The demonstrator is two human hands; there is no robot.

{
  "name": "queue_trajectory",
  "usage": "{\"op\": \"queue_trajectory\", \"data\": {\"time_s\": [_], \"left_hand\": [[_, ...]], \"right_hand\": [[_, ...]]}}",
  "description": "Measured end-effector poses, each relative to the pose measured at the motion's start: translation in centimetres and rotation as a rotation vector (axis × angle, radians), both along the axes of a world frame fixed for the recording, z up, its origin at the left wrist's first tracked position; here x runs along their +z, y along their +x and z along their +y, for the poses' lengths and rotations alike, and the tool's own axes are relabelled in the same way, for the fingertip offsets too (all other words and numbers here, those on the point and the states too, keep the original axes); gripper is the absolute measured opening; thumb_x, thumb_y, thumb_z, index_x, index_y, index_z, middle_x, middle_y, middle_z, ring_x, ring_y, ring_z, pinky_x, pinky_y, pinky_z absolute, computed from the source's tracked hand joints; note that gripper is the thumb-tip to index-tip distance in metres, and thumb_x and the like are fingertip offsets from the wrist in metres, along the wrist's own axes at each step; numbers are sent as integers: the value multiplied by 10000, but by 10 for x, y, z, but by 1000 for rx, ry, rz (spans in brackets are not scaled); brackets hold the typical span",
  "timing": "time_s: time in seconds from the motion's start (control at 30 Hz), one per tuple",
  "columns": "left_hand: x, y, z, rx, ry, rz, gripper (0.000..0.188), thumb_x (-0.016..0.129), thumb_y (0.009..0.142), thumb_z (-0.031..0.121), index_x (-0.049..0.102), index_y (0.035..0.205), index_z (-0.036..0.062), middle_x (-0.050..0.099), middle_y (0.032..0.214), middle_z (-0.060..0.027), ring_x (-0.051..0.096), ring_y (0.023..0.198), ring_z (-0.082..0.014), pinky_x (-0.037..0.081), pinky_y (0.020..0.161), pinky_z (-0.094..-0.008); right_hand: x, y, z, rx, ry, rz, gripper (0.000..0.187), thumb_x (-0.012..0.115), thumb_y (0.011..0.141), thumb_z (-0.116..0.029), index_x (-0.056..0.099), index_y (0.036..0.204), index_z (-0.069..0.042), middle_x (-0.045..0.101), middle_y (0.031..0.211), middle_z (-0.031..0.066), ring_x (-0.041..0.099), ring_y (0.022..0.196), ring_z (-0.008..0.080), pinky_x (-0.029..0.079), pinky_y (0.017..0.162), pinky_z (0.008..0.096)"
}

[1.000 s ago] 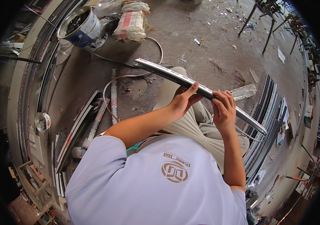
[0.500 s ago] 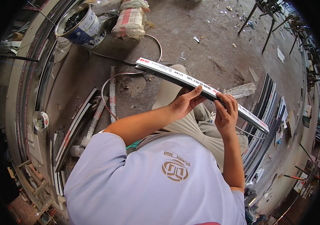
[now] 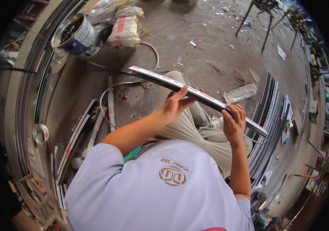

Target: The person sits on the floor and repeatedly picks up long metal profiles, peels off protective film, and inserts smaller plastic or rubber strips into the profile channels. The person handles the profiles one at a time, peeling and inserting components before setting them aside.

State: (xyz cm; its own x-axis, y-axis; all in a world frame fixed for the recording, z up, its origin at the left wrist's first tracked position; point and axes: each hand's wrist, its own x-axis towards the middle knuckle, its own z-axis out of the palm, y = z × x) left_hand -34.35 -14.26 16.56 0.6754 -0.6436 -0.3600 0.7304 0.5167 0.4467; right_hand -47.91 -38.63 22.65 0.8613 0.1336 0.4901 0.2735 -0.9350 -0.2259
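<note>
A long, straight metal profile (image 3: pixel 206 98) with a dark side and a printed white protective film on top lies across my lap, tilted down toward the right. My left hand (image 3: pixel 176 104) grips it near its middle, thumb on top and fingers under the edge. Further along to the right, my right hand (image 3: pixel 234 122) is closed round it, with fingers over the film. The profile's left end hangs in the air beyond my knee; its right end is close to a stack of similar profiles (image 3: pixel 266 111).
Another bundle of profiles (image 3: pixel 75 140) lies on the left. A bucket of dark bits (image 3: pixel 75 36) stands at far left beside a wrapped bundle (image 3: pixel 126 30). A hose (image 3: pixel 102 102) curls over the floor. Clear plastic wrap (image 3: pixel 240 92) lies ahead; metal legs (image 3: pixel 267 34) stand far right.
The profile has rolled so its white film shows narrower and more of its dark side is visible. My left hand has moved left along it. The whole view has shifted slightly.
</note>
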Motion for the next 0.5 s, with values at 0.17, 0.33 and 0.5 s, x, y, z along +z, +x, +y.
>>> {"op": "queue_trajectory", "data": {"time_s": [0.17,0.33,0.5], "left_hand": [[-26,5,21,-69,123,107,391,655,1031,448,655,1112,65,727,1157,-134,700,1114,-268,559,1051,-384],[-12,2,29,-584,577,-54,491,634,1038,481,653,1018,-9,742,968,-179,740,792,-211,604,688,-281],[13,-31,14,-387,797,-977,292,791,953,267,642,943,16,682,766,-68,634,610,-112,491,544,-278]], "right_hand": [[-23,-13,-7,-12,59,63,239,712,844,-2,724,1070,-79,721,1176,97,685,1065,285,474,1079,485],[-45,-16,5,14,139,67,211,704,861,-23,732,1063,-76,735,1146,68,696,1035,270,504,1050,465],[-63,-10,17,39,156,88,319,668,794,-17,742,1091,-106,728,1175,52,690,1087,256,476,1100,459]]}}
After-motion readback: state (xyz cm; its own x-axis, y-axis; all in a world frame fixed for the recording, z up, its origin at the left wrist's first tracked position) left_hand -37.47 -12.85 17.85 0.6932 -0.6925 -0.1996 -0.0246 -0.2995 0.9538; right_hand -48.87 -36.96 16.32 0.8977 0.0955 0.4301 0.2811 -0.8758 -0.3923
